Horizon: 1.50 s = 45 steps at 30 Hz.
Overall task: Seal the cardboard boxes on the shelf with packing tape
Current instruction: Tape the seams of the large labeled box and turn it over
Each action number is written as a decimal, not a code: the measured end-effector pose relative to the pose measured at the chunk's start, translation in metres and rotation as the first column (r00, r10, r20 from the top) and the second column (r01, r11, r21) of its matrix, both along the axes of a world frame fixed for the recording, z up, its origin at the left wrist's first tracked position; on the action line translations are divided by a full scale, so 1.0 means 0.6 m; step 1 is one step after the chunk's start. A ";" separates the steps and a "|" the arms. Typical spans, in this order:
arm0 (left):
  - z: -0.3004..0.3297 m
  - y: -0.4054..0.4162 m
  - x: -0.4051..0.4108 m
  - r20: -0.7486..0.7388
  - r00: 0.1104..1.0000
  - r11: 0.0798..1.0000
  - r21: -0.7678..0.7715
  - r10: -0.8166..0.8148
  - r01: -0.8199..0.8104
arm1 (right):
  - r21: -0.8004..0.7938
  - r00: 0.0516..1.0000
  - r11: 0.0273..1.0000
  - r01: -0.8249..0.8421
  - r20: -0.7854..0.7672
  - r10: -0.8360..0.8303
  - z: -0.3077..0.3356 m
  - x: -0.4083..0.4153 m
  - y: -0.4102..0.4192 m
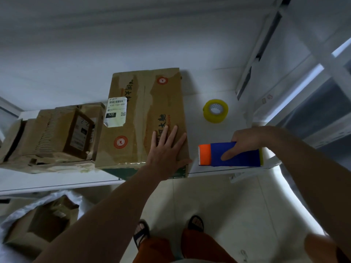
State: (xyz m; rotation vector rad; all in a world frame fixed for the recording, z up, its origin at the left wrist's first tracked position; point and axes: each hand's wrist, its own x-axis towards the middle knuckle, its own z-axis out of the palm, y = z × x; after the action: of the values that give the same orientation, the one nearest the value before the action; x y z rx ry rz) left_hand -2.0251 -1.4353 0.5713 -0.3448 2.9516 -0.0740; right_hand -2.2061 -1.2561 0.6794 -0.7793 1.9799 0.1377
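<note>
the right hand (245, 141) has its grip closed round a blue and orange tape dispenser (228, 154), thumb across the blue side, orange end pointing toward the box; a sliver of yellow tape shows at the far end. it hovers just beside the box's right edge, near the shelf front. the left hand (166, 149) holds nothing: it lies flat, fingers spread, pressing on the near right part of the big cardboard box (140, 114), whose flaps are closed and meet in a seam running away from the person. the box sits on the white shelf (209, 88), a crumpled smaller box (57, 133) touching its left side, a spare yellow tape roll (215, 111) just to its right. the step looks like steadying the box before taping; no fresh strip is plainly visible on the seam. next, the dispenser's orange end probably needs to land at the near end of the seam and draw along it while the flat hand keeps the flaps down.
</note>
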 end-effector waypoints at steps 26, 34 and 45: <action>0.007 0.006 -0.005 0.017 0.998 0.998 -0.017 0.053 -0.052 | 0.062 0.838 0.967 -0.246 -0.487 0.245 -0.006 0.099 -0.063; 0.009 0.007 -0.003 0.000 0.999 0.998 0.011 0.054 -0.054 | -0.064 0.824 0.998 -0.011 -0.566 -0.027 -0.044 0.085 0.004; -0.009 0.005 0.029 -0.241 0.956 0.980 0.150 0.168 -0.134 | -0.504 0.690 0.827 -0.251 -0.692 -0.213 -0.053 0.096 -0.182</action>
State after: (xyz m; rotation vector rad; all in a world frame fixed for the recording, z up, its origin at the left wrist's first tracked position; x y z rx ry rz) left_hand -2.0076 -1.4321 0.5661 -0.6010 3.1443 0.1995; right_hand -2.1484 -1.3651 0.6477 -1.2751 2.8516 -0.1836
